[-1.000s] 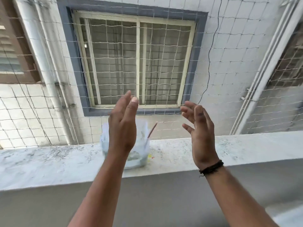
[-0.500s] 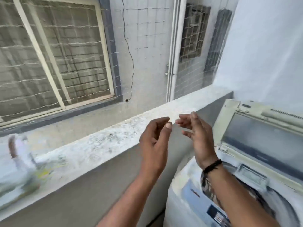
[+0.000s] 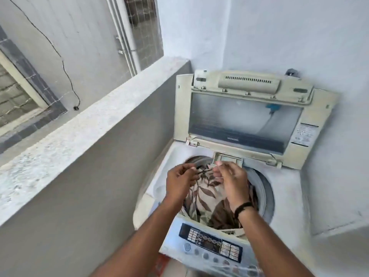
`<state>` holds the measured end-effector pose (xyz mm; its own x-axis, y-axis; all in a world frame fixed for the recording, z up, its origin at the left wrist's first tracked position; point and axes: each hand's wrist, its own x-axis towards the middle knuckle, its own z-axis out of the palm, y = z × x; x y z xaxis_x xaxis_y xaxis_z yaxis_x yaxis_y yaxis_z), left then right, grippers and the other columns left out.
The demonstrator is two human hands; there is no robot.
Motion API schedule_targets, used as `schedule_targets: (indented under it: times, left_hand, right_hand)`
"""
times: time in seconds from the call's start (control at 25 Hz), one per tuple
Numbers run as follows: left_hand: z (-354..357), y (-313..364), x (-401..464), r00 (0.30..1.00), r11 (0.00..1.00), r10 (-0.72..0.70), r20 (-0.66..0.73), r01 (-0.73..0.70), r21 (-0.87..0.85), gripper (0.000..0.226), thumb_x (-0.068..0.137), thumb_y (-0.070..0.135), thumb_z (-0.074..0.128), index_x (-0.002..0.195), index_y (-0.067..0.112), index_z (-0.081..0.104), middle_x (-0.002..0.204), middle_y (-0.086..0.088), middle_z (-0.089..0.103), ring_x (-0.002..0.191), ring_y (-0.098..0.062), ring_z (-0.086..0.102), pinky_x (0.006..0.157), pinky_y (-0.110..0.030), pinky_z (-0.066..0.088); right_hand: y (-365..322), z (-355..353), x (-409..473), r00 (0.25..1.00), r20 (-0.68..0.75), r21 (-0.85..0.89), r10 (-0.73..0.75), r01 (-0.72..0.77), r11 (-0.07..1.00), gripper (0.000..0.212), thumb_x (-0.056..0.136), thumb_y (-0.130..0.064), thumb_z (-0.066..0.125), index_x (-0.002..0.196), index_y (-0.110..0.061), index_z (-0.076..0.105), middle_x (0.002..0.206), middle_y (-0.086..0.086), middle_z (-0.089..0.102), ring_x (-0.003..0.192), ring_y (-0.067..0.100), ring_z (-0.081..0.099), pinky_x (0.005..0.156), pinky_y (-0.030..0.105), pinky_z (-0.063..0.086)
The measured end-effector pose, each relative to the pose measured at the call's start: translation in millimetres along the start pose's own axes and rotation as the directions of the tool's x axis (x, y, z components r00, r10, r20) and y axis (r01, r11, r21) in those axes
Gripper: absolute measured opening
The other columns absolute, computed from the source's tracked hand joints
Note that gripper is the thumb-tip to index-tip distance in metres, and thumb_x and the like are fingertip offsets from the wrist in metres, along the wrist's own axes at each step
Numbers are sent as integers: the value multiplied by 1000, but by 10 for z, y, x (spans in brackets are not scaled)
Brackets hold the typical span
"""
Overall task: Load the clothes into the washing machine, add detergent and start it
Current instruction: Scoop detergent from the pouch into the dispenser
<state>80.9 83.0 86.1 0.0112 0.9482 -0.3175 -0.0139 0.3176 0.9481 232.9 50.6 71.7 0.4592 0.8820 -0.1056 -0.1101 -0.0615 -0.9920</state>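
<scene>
A top-loading washing machine (image 3: pixel 285 198) stands in the corner with its lid (image 3: pixel 245 120) raised against the wall. Clothes with a brown leaf print (image 3: pixel 207 198) fill the drum. My left hand (image 3: pixel 179 182) and my right hand (image 3: pixel 232 180) hover close together above the drum, fingers loosely curled toward each other, and I see nothing held in them. The right fingertips are just in front of the small detergent drawer (image 3: pixel 229 157) at the drum's back rim. The control panel (image 3: pixel 211 243) with its buttons lies under my forearms.
A grey parapet wall with a pale stone ledge (image 3: pixel 79 132) runs along the left of the machine. White walls (image 3: pixel 299 37) close in behind and to the right. Something red (image 3: pixel 162 264) shows low beside the machine's front.
My view has swung right and down from the ledge and window to the washing machine. Both hands have dropped from chest height to just above the drum and drawn closer together.
</scene>
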Motion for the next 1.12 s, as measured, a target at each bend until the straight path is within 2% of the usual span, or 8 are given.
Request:
schedule_targets:
  times: [0.08,0.2,0.36,0.56,0.76,0.84,1.0,1.12]
  left_hand:
    - [172,-164,186,992,992,-123,13,123,7,11,94,7,68,102,4,74,83,-12,71,76,-22,65,70,-34,52]
    - [363,-332,446,968,969,-247,52,245,41,16,95,6,66,109,5,73,86,-10,70,77,-19,64,59,-25,51]
    - [545,-487,812,932,934,-356,66,358,-14,11,96,-2,62,105,1,68,85,-13,66,68,-20,60,48,-20,48]
    - [667,-820,1298,922,923,-386,29,386,8,16,96,2,66,81,5,68,86,-19,65,73,-24,62,61,-25,51]
    - [849,-975,1510,918,919,-387,93,392,-47,12,94,14,73,99,3,72,77,-4,74,69,-15,72,41,-22,52]
    - [883,-1070,1552,921,921,-374,107,383,-77,25,92,16,76,110,-1,72,79,-1,78,76,-15,75,47,-23,56]
    - [906,-1191,1646,920,908,-376,106,389,-157,32,89,15,79,112,-6,72,96,-16,78,97,-30,76,68,-29,62]
    - [971,-1151,1734,926,900,-370,80,378,-216,26,86,11,81,104,-6,74,92,-17,78,87,-26,77,73,-28,62]
  right_hand:
    - [247,-237,186,996,-78,-33,53,-56,998,3,94,-12,68,94,-13,71,82,7,74,77,22,70,68,28,57]
    - [639,-543,505,968,-209,-117,136,-163,980,11,91,-8,71,91,-20,72,81,7,75,76,23,72,77,40,61]
    - [1103,-855,867,924,-315,-197,216,-286,938,5,78,-26,77,79,-26,72,82,2,76,80,26,73,80,54,60]
    - [1456,-915,1086,880,-396,-215,264,-368,905,6,71,-33,74,77,-32,72,79,-3,76,79,21,73,79,51,61]
    - [1508,-797,1138,871,-414,-199,265,-371,907,6,80,-28,80,78,-29,74,80,-4,77,82,18,74,83,47,61]
    - [1480,-759,1125,869,-424,-194,255,-362,912,7,82,-28,79,77,-29,74,78,-2,77,79,18,75,83,47,61]
    - [1416,-709,1179,846,-469,-156,253,-361,919,18,88,-28,76,70,-26,72,72,-1,75,75,17,74,83,47,61]
    - [1380,-698,1282,836,-488,-142,251,-360,922,24,89,-29,75,65,-26,72,71,-1,75,76,17,75,84,48,60]
